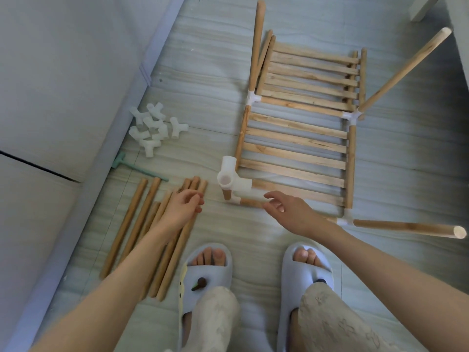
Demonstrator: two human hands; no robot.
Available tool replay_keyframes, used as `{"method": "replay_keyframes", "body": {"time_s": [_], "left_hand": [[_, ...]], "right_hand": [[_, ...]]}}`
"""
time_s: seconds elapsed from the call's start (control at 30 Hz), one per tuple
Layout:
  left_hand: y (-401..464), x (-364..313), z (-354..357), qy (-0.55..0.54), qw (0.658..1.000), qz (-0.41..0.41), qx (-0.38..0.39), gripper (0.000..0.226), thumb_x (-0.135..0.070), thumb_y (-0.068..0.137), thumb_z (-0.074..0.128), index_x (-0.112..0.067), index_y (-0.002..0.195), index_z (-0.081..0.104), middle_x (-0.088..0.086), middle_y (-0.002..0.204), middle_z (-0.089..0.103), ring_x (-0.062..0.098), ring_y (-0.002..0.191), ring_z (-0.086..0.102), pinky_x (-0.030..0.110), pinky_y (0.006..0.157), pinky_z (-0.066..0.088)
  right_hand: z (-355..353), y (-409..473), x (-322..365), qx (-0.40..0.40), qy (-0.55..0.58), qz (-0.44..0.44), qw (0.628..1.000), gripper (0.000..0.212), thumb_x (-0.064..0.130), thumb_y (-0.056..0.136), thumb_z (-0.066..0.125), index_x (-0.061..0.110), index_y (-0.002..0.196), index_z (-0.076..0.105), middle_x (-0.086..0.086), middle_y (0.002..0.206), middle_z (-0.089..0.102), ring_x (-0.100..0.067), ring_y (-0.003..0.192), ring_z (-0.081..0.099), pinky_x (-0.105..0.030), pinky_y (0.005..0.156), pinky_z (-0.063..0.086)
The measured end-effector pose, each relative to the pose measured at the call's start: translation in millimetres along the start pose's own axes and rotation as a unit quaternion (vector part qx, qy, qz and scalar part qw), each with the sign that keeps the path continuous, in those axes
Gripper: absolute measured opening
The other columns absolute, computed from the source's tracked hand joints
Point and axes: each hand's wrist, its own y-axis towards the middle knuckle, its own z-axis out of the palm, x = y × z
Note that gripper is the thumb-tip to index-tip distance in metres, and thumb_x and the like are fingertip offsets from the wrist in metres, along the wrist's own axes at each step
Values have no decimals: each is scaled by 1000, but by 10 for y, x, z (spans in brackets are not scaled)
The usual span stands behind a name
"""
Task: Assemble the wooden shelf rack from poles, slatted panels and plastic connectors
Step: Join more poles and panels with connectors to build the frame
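A slatted wooden panel (pixel 294 153) lies flat on the floor with white plastic connectors at its corners. Poles rise from three corners: one at the far left (pixel 256 44), one at the far right (pixel 406 69), one at the near right (pixel 408 228). The near left corner carries a white connector (pixel 232 180) with an empty socket facing up. My right hand (pixel 286 212) hovers beside it, fingers loosely spread, holding nothing. My left hand (pixel 182 207) hangs over several loose poles (pixel 142 229) on the floor, fingers loosely curled and empty. More slatted panels (pixel 312 77) lie stacked behind.
A heap of spare white connectors (pixel 154 130) lies by the wall at left, with a pale green mallet (pixel 132 168) near it. A grey wall base (pixel 83 199) runs along the left. My two feet in light slippers (pixel 253 283) stand at the bottom.
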Motion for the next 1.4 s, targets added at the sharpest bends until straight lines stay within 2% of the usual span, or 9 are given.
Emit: {"method": "replay_keyframes", "body": {"time_s": [0.13, 0.23, 0.37, 0.5, 0.6, 0.73, 1.03, 1.2, 1.4], "left_hand": [[115, 50, 33, 94, 995, 8, -14, 26, -14, 97, 44, -7, 118, 57, 16, 120, 60, 29, 108, 57, 39, 95, 45], [276, -34, 43, 179, 983, 38, 7, 28, -12, 96, 47, -3, 121, 54, 17, 126, 56, 31, 116, 53, 36, 95, 40], [663, -252, 143, 188, 980, 60, 26, 33, -4, 96, 44, 3, 129, 49, 23, 132, 48, 33, 122, 47, 34, 103, 35], [1177, -433, 224, 315, 934, 169, 9, 40, -7, 93, 47, -4, 133, 48, 22, 134, 47, 34, 124, 43, 28, 102, 28], [1531, -515, 272, 417, 887, 199, 14, 57, -20, 93, 52, -14, 145, 31, 18, 152, 23, 34, 140, 19, 40, 112, 21], [1794, -508, 324, 534, 831, 127, 89, 89, -51, 87, 55, -34, 149, -8, 7, 155, -23, 30, 142, -20, 52, 114, -3], [1874, -465, 365, 537, 833, 92, 100, 94, -52, 86, 56, -40, 145, -16, 2, 151, -34, 27, 139, -30, 53, 114, -10], [1863, -489, 399, 543, 829, 79, 106, 95, -51, 86, 56, -40, 144, -19, 1, 150, -36, 26, 138, -32, 52, 114, -11], [1864, -485, 389, 545, 828, 74, 108, 95, -51, 87, 55, -40, 144, -20, 1, 149, -37, 27, 138, -32, 52, 114, -11]], "right_hand": [[-7, 228, -143, 38, -39, 28, 998, 49, 39, 98, 42, 23, 143, 32, -4, 140, 47, -23, 125, 46, -29, 100, 32], [-138, 411, -249, 38, -65, 36, 997, 53, 39, 98, 41, 24, 146, 26, -6, 145, 42, -24, 130, 42, -29, 101, 31], [-406, 797, -324, 16, -87, 45, 995, 54, 37, 98, 41, 21, 147, 26, -9, 145, 40, -26, 130, 41, -31, 102, 31], [-780, 1339, -388, -31, -99, 39, 994, 53, 33, 99, 42, 16, 146, 27, -11, 148, 36, -29, 133, 37, -34, 105, 29], [-1105, 1782, -433, -113, -126, 38, 985, 48, 30, 99, 42, 13, 143, 33, -15, 144, 39, -34, 129, 39, -41, 104, 33], [-1414, 2253, -480, -237, -107, 38, 965, 39, 24, 98, 39, 8, 134, 44, -18, 132, 48, -36, 120, 43, -45, 98, 38], [-1770, 3094, -631, -141, -172, 91, 971, 43, 27, 99, 31, 5, 135, 38, -23, 134, 45, -40, 120, 44, -44, 96, 39], [-1853, 3283, -684, -128, -228, 87, 961, 48, 33, 94, 48, 3, 131, 45, -23, 131, 43, -42, 114, 47, -43, 89, 41], [-1878, 3328, -746, -127, -340, 14, 932, 34, 11, 91, 50, -4, 121, 51, -30, 119, 46, -43, 105, 49, -43, 81, 42]]}}
